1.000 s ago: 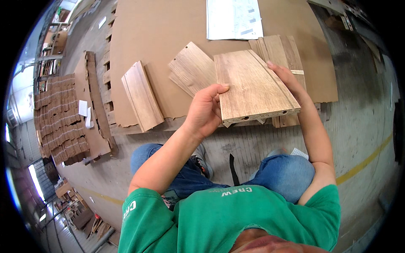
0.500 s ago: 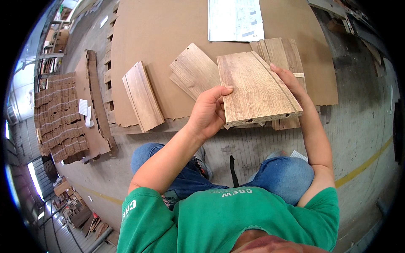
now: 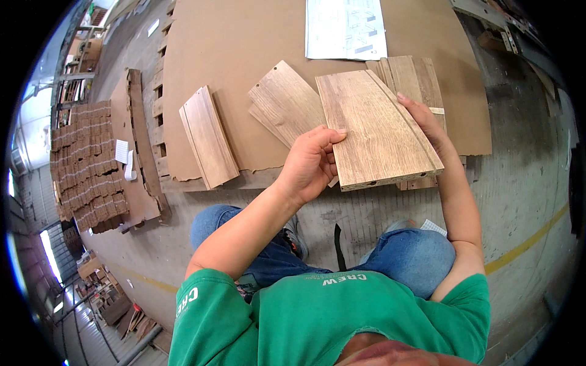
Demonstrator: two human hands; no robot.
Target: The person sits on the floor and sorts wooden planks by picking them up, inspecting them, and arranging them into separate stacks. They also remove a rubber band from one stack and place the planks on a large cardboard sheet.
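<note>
Between my two hands is a wood-grain board (image 3: 379, 134), held up over the front edge of the cardboard-covered pallet. A groove runs along its right side, and small holes show in its near end. My left hand (image 3: 312, 160) grips the left edge, thumb on the top face and fingers curled beneath. On the right edge my right hand (image 3: 427, 125) is closed, with most of its fingers hidden behind the board. Two overlapping boards (image 3: 287, 97) lie just left of it, partly covered. Farther left lies a narrow grooved board (image 3: 209, 139). A stack of boards (image 3: 415, 82) sits behind my right hand.
Brown cardboard (image 3: 238, 36) covers the pallet (image 3: 160, 110). A printed instruction sheet (image 3: 345, 30) lies at its far side. Bundled cardboard pieces (image 3: 91, 165) are piled on the left. My knees are bent at the pallet's near edge, above a concrete floor with a yellow line (image 3: 528, 241).
The held board has turned slightly, its near end swinging a little to the right. My left hand has shifted slightly right with it, and both hands keep their hold.
</note>
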